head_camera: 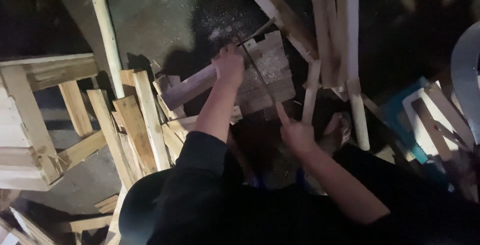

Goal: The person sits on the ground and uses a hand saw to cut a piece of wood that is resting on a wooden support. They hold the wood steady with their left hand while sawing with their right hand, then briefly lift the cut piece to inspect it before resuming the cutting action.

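We look down on our own two arms in dark sleeves, reaching out over a heap of scrap timber on a concrete floor. Our left hand presses down on a flat wooden board, its fingers curled over the near left edge where a greyish plank runs out from under it toward the left; the hand is closed down on the wood rather than spread wide. The board lies slightly tilted in the middle of the view, dusted with pale sawdust, and a thin saw blade crosses it on a slant from the upper right to the lower middle. Our right hand sits nearer to us, just below the board, with the forefinger pointing up along the line of the blade and the other fingers folded; it seems to grip the saw's handle, though the dark hides the handle itself and we cannot be sure. Sawdust is scattered on the floor just beyond the board. To the left lies a fan of pale offcuts beside a wooden crate frame, and a long pale pole leans across the floor above them. To the right several narrow slats stand or lie on end, well apart from our hands.
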